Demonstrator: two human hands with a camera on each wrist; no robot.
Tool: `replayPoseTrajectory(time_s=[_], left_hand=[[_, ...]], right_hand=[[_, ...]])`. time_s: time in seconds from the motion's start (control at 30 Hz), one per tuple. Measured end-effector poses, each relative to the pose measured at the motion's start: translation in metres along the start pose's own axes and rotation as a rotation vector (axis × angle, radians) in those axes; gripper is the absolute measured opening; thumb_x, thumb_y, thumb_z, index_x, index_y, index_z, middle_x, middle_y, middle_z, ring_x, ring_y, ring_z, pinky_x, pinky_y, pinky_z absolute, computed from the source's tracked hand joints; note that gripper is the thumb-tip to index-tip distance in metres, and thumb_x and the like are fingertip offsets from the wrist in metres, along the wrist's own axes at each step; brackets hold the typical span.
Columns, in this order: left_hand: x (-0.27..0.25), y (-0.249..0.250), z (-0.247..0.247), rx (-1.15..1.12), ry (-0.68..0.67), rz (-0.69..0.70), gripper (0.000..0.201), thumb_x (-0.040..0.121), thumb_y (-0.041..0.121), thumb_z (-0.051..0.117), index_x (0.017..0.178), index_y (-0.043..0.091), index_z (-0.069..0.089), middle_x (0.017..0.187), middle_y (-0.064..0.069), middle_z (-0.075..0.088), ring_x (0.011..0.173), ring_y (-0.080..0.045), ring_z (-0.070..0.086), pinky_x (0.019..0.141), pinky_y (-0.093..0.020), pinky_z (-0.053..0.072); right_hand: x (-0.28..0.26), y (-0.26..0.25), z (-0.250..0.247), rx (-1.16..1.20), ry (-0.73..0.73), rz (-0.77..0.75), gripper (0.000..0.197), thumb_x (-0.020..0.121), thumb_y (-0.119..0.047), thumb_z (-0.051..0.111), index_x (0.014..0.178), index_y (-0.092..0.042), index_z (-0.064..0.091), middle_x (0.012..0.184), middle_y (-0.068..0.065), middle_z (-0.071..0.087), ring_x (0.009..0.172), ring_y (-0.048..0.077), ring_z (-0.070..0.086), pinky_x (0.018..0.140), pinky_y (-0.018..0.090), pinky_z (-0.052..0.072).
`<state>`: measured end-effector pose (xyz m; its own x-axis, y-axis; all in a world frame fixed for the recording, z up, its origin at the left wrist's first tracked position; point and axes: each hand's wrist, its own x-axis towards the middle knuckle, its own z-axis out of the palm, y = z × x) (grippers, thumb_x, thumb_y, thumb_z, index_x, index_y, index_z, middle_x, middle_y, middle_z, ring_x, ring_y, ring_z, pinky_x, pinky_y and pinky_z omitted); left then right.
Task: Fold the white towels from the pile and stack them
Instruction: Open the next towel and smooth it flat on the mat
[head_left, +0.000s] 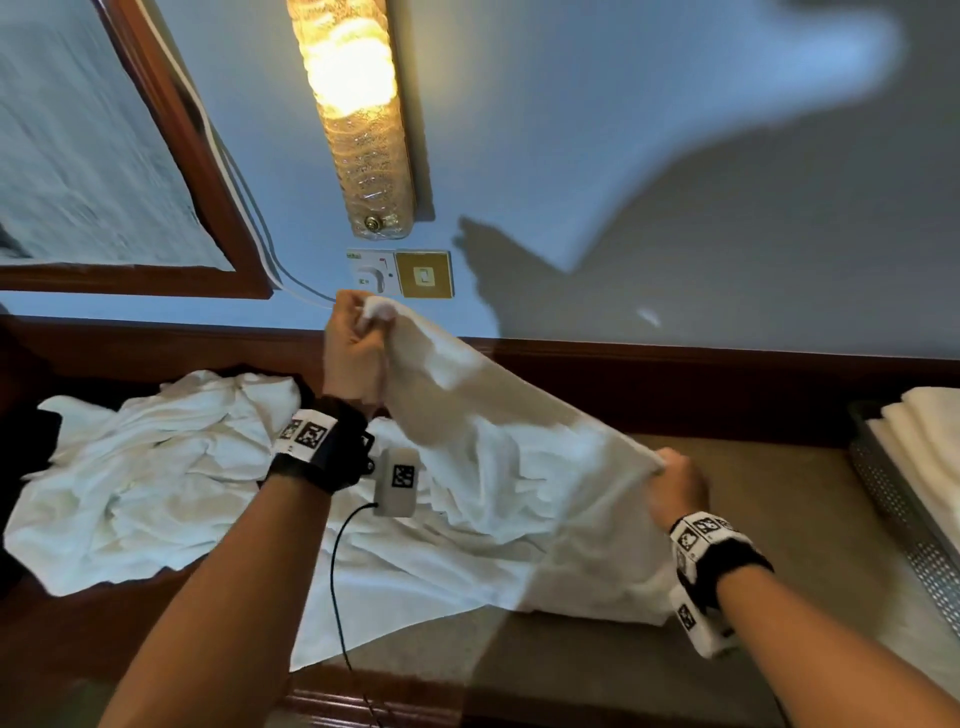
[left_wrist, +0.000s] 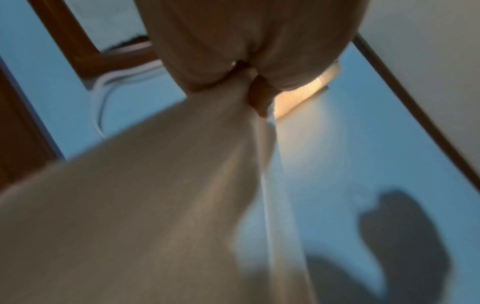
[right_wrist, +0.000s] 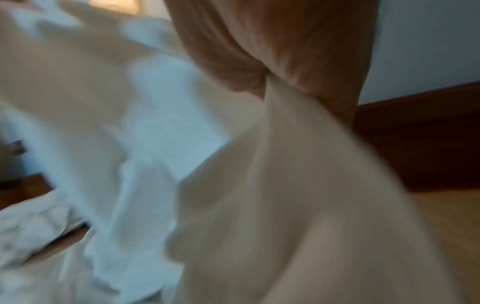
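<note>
Head view: the left hand (head_left: 356, 353) is raised and grips one corner of a white towel (head_left: 498, 467); the right hand (head_left: 675, 488), held lower and to the right, pinches the far corner of the same edge. That edge runs taut between them, and the rest of the cloth drapes down onto the worktop (head_left: 779, 519). The crumpled pile (head_left: 156, 467) lies to the left, its near side touching the held towel. Folded towels sit in a perforated tray (head_left: 893, 519) at the right edge.

Judged step: spreading one towel before the first fold. The next move calls for level corners and a flat lay — bare worktop shows to the right, between towel and tray, and toward the front lip. A dark raised ledge (head_left: 675, 384) bounds the back.

Left wrist view: blurred; the fingers (left_wrist: 259, 96) are closed round a gathered corner of the towel, which fans out below.

Right wrist view: also blurred; the hand is closed on a pinch of cloth, with the pile at lower left.
</note>
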<state>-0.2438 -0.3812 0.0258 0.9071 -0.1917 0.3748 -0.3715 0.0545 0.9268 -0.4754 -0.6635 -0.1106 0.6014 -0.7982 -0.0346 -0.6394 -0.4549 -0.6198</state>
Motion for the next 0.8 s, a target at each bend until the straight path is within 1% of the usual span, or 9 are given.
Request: replayPoseTrajectory(time_s=[0.1,0.23,0.3,0.33,0.4,0.47,0.57,0.7,0.8], left_hand=[[0.013,-0.01,-0.02,0.357,-0.032,-0.035,0.009,0.085,0.023,0.057,0.09,0.023,0.051,0.084,-0.001,0.056,0.076,-0.015,0.054,0.076,-0.037,0.044],[-0.026,-0.015,0.03,0.58,-0.453,-0.077,0.053,0.068,0.057,0.085,0.112,0.036,0.063,0.114,0.001,0.056,0.1,-0.015,0.061,0.088,-0.032,0.051],[-0.054,-0.015,0.069,0.642,-0.641,0.016,0.078,0.063,0.073,0.081,0.131,0.044,0.058,0.12,0.004,0.056,0.105,-0.011,0.06,0.094,-0.031,0.049],[-0.061,-0.017,0.083,0.626,-0.682,0.058,0.072,0.065,0.073,0.077,0.128,0.042,0.061,0.116,0.004,0.06,0.101,-0.013,0.061,0.091,-0.033,0.05],[-0.057,-0.019,0.093,0.49,-0.626,0.103,0.039,0.076,0.054,0.07,0.103,0.026,0.074,0.095,0.003,0.071,0.084,-0.014,0.064,0.078,-0.039,0.054],[-0.043,-0.013,0.086,0.343,-0.505,0.033,0.026,0.076,0.03,0.062,0.091,0.014,0.077,0.083,-0.002,0.075,0.076,-0.011,0.065,0.073,-0.042,0.058],[-0.021,0.015,0.064,0.25,-0.437,0.016,0.02,0.078,0.005,0.056,0.085,0.009,0.074,0.078,0.0,0.071,0.069,-0.003,0.06,0.068,-0.027,0.051],[0.006,0.052,0.032,0.087,-0.295,0.083,0.026,0.071,-0.002,0.049,0.086,-0.007,0.069,0.075,-0.016,0.067,0.067,-0.016,0.057,0.062,-0.028,0.045],[0.026,0.052,0.013,0.14,-0.24,0.053,0.019,0.076,0.0,0.055,0.077,0.014,0.069,0.062,0.012,0.064,0.055,-0.002,0.053,0.054,-0.019,0.043]], right_hand=[[0.008,-0.012,-0.024,0.224,0.129,0.002,0.009,0.089,0.0,0.061,0.092,-0.004,0.068,0.088,0.021,0.07,0.088,0.041,0.066,0.066,0.034,0.039],[0.005,-0.099,-0.051,0.297,-0.014,-0.324,0.012,0.079,-0.009,0.064,0.083,-0.016,0.072,0.08,0.001,0.073,0.081,0.02,0.066,0.068,0.028,0.045],[-0.005,-0.139,-0.058,0.279,-0.048,-0.479,0.023,0.074,-0.006,0.067,0.088,-0.022,0.076,0.084,-0.004,0.075,0.081,0.013,0.066,0.072,0.026,0.049],[-0.01,-0.15,-0.06,0.262,-0.059,-0.508,0.027,0.071,-0.007,0.068,0.09,-0.024,0.076,0.082,-0.007,0.073,0.079,0.013,0.065,0.072,0.026,0.05],[-0.013,-0.152,-0.062,0.17,-0.03,-0.535,0.031,0.069,-0.013,0.071,0.096,-0.027,0.074,0.08,-0.01,0.067,0.077,0.015,0.063,0.07,0.028,0.05],[-0.008,-0.129,-0.056,-0.017,0.008,-0.526,0.027,0.074,-0.015,0.075,0.098,-0.026,0.07,0.088,-0.006,0.066,0.084,0.021,0.064,0.071,0.031,0.049],[-0.002,-0.072,-0.038,-0.259,0.0,-0.356,0.012,0.087,-0.01,0.065,0.094,-0.017,0.071,0.092,0.007,0.068,0.09,0.033,0.066,0.067,0.029,0.04],[0.008,-0.019,-0.032,0.036,0.093,-0.01,0.016,0.09,-0.003,0.055,0.085,-0.013,0.067,0.083,0.019,0.069,0.085,0.042,0.066,0.065,0.033,0.042],[0.039,-0.04,-0.063,0.342,0.355,0.106,0.019,0.094,0.001,0.048,0.104,0.0,0.064,0.102,0.029,0.067,0.098,0.046,0.063,0.074,0.039,0.043]])
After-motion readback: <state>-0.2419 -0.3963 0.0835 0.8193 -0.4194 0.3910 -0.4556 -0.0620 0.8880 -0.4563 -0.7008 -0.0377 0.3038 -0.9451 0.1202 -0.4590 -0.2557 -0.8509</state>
